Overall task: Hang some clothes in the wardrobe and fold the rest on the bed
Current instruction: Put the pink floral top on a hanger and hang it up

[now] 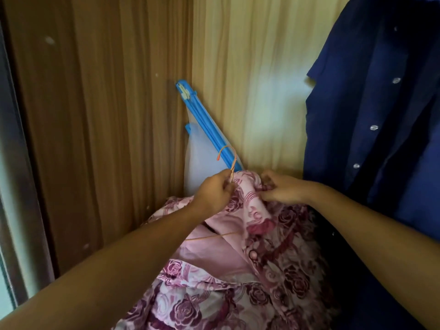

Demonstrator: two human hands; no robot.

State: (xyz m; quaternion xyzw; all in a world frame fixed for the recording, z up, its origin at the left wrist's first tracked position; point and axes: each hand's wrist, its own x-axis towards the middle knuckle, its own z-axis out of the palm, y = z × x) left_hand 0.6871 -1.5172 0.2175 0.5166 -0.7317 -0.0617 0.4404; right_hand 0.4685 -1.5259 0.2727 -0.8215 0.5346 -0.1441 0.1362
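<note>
Pink floral shirt (273, 270) in the lower centre of the frame, soft and thin, rose print outside, paler inside, round buttons. Just above, left hand (214, 194) pinching the neck of the thin orange wire hanger (233, 164); right hand (281, 189) gripping bunched collar fabric. Probably dressing the hanger: better to hold the neck firm, spread the collar evenly over both shoulders, then lift the hook. Behind, blue plastic frame (209, 129) with pale translucent bag, streaked wood panel (107, 115); at right, hanging navy shirt (381, 115) with clear buttons.
</note>
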